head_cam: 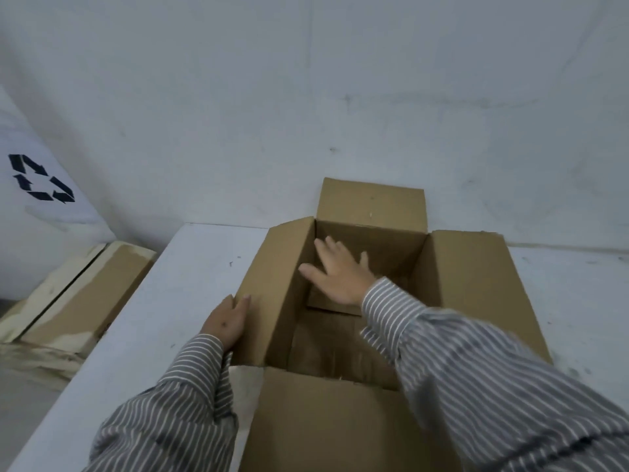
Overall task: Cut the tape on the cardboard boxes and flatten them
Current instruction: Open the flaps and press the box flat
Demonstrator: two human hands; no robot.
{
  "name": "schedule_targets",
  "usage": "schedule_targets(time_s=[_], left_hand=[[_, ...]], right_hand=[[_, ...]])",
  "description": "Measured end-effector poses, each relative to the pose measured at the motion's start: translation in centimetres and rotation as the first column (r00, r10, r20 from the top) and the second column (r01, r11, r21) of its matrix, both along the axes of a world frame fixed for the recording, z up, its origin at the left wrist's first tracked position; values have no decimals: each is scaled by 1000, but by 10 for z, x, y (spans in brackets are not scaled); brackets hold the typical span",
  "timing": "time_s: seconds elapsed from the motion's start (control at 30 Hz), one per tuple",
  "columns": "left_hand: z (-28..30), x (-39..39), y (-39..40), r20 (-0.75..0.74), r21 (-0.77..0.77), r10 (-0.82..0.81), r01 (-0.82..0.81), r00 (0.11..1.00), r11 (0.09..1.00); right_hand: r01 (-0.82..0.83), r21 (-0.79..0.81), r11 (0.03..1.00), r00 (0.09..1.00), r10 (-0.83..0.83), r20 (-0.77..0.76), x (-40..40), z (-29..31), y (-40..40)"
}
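An open brown cardboard box stands on the white table with its four top flaps folded outward. My left hand rests against the outside of the box's left flap, fingers straight and a fingertip over the flap's edge. My right hand reaches down inside the box with fingers spread and holds nothing. Whether it touches the inner wall I cannot tell. Both arms wear grey striped sleeves. No cutting tool is in view.
A white wall rises right behind the table. To the left, below the table edge, lies flattened cardboard on the floor. A white surface with a black recycling symbol leans at the far left.
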State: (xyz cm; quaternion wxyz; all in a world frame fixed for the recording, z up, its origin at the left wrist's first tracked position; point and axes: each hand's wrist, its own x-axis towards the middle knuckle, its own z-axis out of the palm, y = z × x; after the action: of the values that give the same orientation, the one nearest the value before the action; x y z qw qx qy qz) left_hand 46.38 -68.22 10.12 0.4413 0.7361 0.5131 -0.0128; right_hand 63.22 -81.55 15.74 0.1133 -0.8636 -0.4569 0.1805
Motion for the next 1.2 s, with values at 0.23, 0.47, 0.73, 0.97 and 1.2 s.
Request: schedule_targets(time_s=[0.23, 0.47, 0.73, 0.97, 1.2], left_hand=[[-8, -12, -29, 138, -129, -28, 46, 990, 991], [-9, -38, -44, 350, -188, 23, 46, 936, 981], [33, -61, -2, 549, -115, 44, 23, 835, 993], [63, -35, -17, 653, -42, -121, 195, 748, 980], [74, 15, -53, 708, 16, -299, 408, 640, 913]], right_hand=[[1, 104, 995, 957, 29, -287, -73, -21, 8], [176, 309, 935, 881, -10, -473, -112, -6, 21], [17, 341, 940, 963, 76, -258, -125, 52, 53], [-27, -73, 997, 977, 41, 208, -86, 79, 16], [24, -125, 992, 922, 27, 386, -67, 83, -53]])
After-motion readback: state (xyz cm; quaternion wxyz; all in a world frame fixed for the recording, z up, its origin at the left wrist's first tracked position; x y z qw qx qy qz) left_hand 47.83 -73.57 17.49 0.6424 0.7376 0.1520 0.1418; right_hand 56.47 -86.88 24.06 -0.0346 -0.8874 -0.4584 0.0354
